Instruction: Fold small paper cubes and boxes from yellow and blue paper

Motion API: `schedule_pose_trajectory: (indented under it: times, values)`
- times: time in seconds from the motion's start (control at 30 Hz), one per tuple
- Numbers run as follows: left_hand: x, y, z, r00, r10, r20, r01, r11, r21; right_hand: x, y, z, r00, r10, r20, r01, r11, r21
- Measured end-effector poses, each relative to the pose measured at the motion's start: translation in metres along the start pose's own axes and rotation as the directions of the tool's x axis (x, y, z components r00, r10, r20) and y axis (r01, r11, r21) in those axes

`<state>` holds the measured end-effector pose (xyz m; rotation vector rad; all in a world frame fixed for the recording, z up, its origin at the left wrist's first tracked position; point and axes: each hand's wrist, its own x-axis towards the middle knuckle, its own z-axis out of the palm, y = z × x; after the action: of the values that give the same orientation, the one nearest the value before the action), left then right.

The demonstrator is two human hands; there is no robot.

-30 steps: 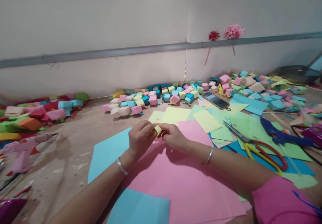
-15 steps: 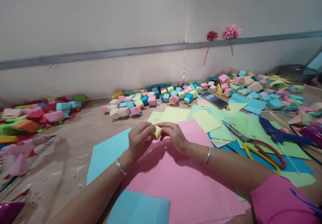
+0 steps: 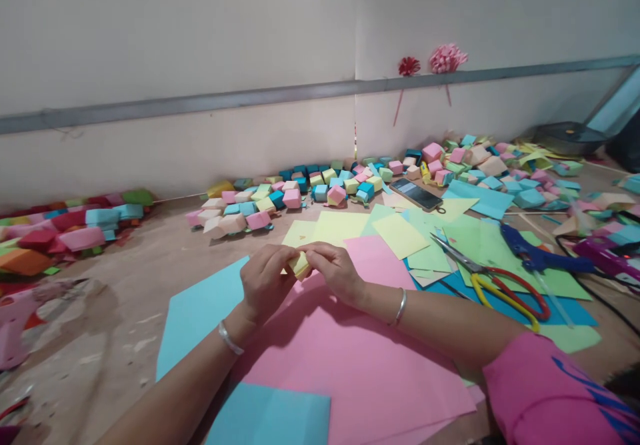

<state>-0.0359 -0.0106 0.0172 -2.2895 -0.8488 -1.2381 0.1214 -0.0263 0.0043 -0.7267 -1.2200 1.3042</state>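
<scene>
A small folded yellow paper box [image 3: 300, 267] is pinched between my two hands, above a large pink paper sheet [image 3: 360, 358]. My left hand [image 3: 265, 280] grips its left side, fingers closed. From the right, my right hand [image 3: 336, 273] presses thumb and fingertips against the box. Part of the box is hidden behind the fingers. Blue sheets lie by my left forearm, one [image 3: 205, 311] beside the pink sheet and another [image 3: 275, 415] on its near corner.
Rows of small coloured paper boxes [image 3: 293, 198] line the wall. Scissors [image 3: 493, 278], a blue glue gun [image 3: 535, 255] and green sheets lie to the right. Behind them rests a phone [image 3: 416, 194]. At far left are a pink glue gun [image 3: 13, 325] and more paper boxes [image 3: 83, 238].
My view has turned slightly right, so the scene shifts left. Both hands stay on the yellow paper box, which has tilted and shows more of its side.
</scene>
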Motion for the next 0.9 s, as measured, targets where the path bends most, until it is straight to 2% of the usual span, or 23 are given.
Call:
schedule_pose_trajectory:
  times: [0.13, 0.2, 0.33, 0.43, 0.53, 0.57, 0.63, 0.73, 0.8, 0.9]
  values:
    - [0.001, 0.002, 0.003, 0.998, -0.048, -0.04, 0.047, 0.999, -0.014, 0.0, 0.006, 0.002, 0.999, 0.0, -0.052, 0.0, 1.0, 0.016]
    - [0.001, 0.001, 0.004, 0.992, -0.121, -0.044, 0.119, 0.992, -0.038, 0.002, 0.011, 0.002, 0.998, 0.024, -0.058, -0.022, 0.998, 0.051]
    - [0.002, -0.001, 0.005, 0.963, -0.266, 0.032, 0.268, 0.954, -0.132, 0.003, 0.016, 0.0, 0.999, 0.03, -0.026, -0.03, 0.999, -0.016]
    - [0.004, -0.003, 0.005, 0.972, -0.229, 0.048, 0.233, 0.963, -0.138, 0.003, 0.014, -0.004, 0.998, -0.058, 0.005, 0.058, 0.979, -0.195]
    - [0.004, -0.005, 0.005, 0.991, -0.129, 0.031, 0.131, 0.988, -0.08, 0.004, 0.011, -0.007, 0.984, -0.166, 0.071, 0.18, 0.927, -0.329]
    - [0.004, -0.006, 0.004, 0.995, -0.084, 0.047, 0.087, 0.994, -0.062, 0.004, 0.012, -0.008, 0.985, -0.154, 0.075, 0.171, 0.924, -0.342]
    - [0.003, -0.008, 0.005, 0.994, 0.003, 0.11, 0.001, 0.999, -0.032, 0.006, 0.015, -0.009, 0.998, -0.047, 0.035, 0.055, 0.954, -0.293]
    - [0.001, -0.009, 0.006, 0.979, 0.057, 0.197, -0.056, 0.998, -0.008, 0.009, 0.022, -0.008, 0.987, 0.158, -0.012, -0.158, 0.984, -0.084]
    - [-0.001, -0.01, 0.008, 0.974, 0.018, 0.226, -0.019, 1.0, 0.004, 0.011, 0.023, -0.007, 0.976, 0.217, -0.018, -0.217, 0.976, 0.026]
    - [-0.001, -0.01, 0.009, 0.962, -0.092, 0.258, 0.098, 0.995, -0.009, 0.012, 0.022, -0.006, 0.967, 0.249, -0.049, -0.244, 0.965, 0.092]
